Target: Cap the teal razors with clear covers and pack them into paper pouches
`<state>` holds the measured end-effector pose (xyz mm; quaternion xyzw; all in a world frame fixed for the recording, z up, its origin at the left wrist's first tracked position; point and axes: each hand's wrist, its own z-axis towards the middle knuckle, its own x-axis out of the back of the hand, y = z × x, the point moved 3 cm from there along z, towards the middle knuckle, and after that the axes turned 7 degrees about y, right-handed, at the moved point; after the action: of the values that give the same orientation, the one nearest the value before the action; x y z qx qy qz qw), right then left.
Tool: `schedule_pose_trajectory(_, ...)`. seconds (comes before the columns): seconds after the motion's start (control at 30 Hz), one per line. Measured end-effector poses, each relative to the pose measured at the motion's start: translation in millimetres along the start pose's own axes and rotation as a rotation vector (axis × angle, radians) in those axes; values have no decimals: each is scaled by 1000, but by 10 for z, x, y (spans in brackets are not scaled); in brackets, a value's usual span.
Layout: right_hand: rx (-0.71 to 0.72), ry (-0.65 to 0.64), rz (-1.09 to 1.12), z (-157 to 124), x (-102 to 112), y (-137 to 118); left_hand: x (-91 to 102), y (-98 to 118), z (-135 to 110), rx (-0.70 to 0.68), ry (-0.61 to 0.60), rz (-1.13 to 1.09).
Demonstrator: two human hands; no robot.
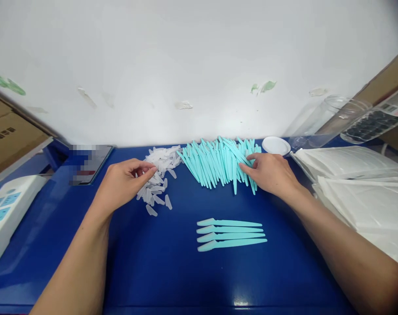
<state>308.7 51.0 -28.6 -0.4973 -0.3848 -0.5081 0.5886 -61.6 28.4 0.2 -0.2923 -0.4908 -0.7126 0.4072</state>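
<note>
A glossy blue tabletop [172,271] runs up to a plain white wall [186,57] that is scuffed and flecked with green. The left grip [123,181] is narrow, with thumb and forefinger tips pinched together at the near edge of a heap of clear plastic caps [159,168]. Whether a cap sits between the fingertips I cannot tell. A few loose caps lie scattered just below and to the right of this grip.

The right grip [267,173] is loose and wide. Its fingers lie flat on the right end of a pile of teal handles [215,162], and the forefinger and thumb touch the sticks without closing on any. That pile lies between the two grips and touches the caps heap on its left. Nearer the person than both grips, four teal pieces [231,235] lie side by side in a neat row with their rounded ends pointing left.

Just beyond the right grip sits a small white lid [276,145]. Further right, a clear jar [330,116] lies on its side, and what it holds cannot be made out. A calculator [376,122] leans beside it against a cardboard box [389,74]. A stack of white bags [356,175] lies to the right of the right forearm.

Left of the left grip are a phone [89,164], a white keypad device [5,210] and another cardboard carton [8,135].
</note>
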Motion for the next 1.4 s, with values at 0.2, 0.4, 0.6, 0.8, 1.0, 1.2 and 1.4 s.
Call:
schedule_pose_trajectory(0.2,7,-16,47,-5,-10,6,-8,-91,11,21,-147,-42)
schedule_pose_trajectory(0.4,-2,58,170,-73,114,-38,-66,-16,-54,-67,-420,-7)
schedule_pose_trajectory(0.6,4,7,595,-251,238,-53,-79,45,-80,-151,-456,53)
schedule_pose_trajectory(0.8,48,-446,1040,-382,198,-89,-62,220,-98,42,-360,-287)
schedule_pose_trajectory(1.0,89,-549,989,-349,192,-39,-361,395,-215,358,-446,-800)
schedule_pose_trajectory(1.2,98,-567,923,-339,191,-11,-433,367,-234,364,-474,-702)
schedule_pose_trajectory(1.4,110,-578,924,-335,170,-12,-483,351,-273,432,-550,-887)
